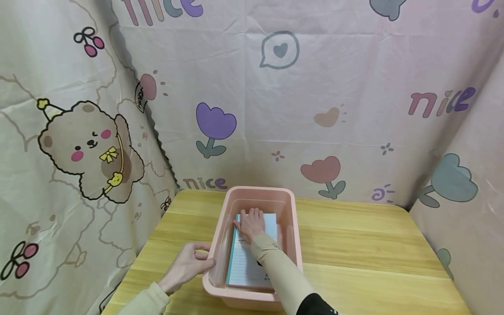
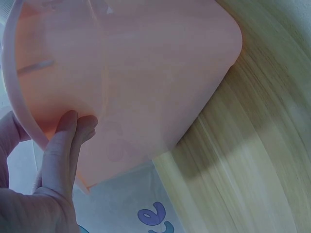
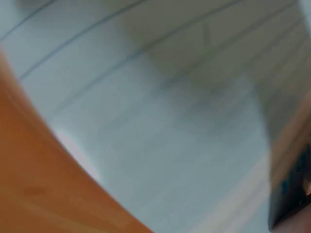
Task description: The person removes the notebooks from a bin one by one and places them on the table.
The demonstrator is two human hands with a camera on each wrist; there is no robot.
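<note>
A pink plastic bin (image 1: 257, 296) stands on the wooden table. My left hand (image 1: 188, 264) grips its left rim, with the thumb over the edge; in the left wrist view the fingers (image 2: 62, 145) lie against the bin's outer wall (image 2: 160, 73). Flat inside the bin lies a pale blue lined notebook (image 1: 246, 267) with a teal strip along its left edge. My right hand (image 1: 253, 224) reaches in and rests on the notebook's far part, fingers extended and slightly spread. Close up, the lined page (image 3: 160, 121) fills much of the right wrist view.
The wooden table (image 1: 366, 253) extends on both sides of the bin. A printed cloth (image 1: 252, 96) hangs behind the table, and more printed cloth hangs at its left and right sides. My right forearm (image 1: 285, 271) crosses over the bin's near right rim.
</note>
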